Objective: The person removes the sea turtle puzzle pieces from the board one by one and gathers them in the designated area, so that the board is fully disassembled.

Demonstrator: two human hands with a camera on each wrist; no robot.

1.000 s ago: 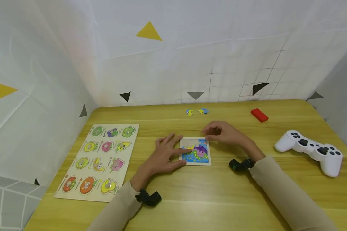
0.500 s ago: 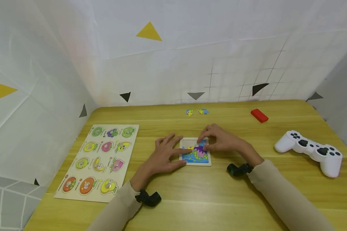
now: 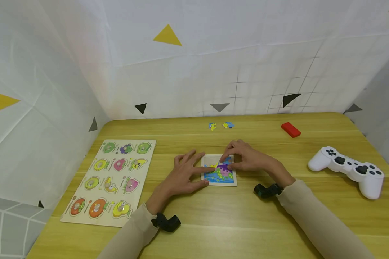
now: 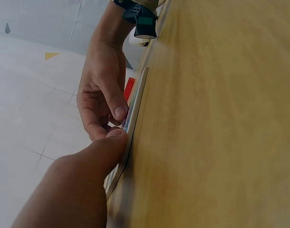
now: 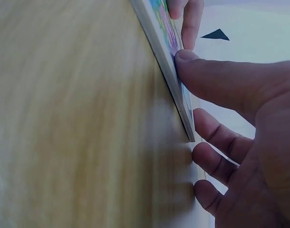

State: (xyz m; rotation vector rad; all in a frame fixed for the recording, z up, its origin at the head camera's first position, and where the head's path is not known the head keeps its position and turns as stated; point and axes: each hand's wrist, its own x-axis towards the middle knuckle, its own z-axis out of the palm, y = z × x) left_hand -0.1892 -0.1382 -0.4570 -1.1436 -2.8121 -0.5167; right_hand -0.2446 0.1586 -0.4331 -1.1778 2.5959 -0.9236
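A small square jigsaw puzzle (image 3: 218, 182) in a pale frame lies mid-table, its picture purple, pink, green and blue. Spread over its left side is my left hand (image 3: 184, 175), index fingertip on the picture and thumb at the lower frame edge. My right hand (image 3: 249, 157) reaches in from the right. Its thumb and index finger pinch a puzzle piece (image 3: 227, 160) at the picture's upper right, mostly covered by the fingers. In the right wrist view the right thumb (image 5: 206, 78) bears on the picture. Bare backing shows at the puzzle's upper left (image 3: 212, 159).
Two loose jigsaw pieces, a yellow-blue one (image 3: 212, 126) and another beside it (image 3: 228, 125), lie near the back edge. A fruit peg board (image 3: 116, 183) lies at left. To the right are a red block (image 3: 291, 130) and a white game controller (image 3: 347, 169).
My right hand has moved from the frame's right edge leftward onto the picture's upper right, thumb and index finger now on the piece there. My left hand has stayed in place.
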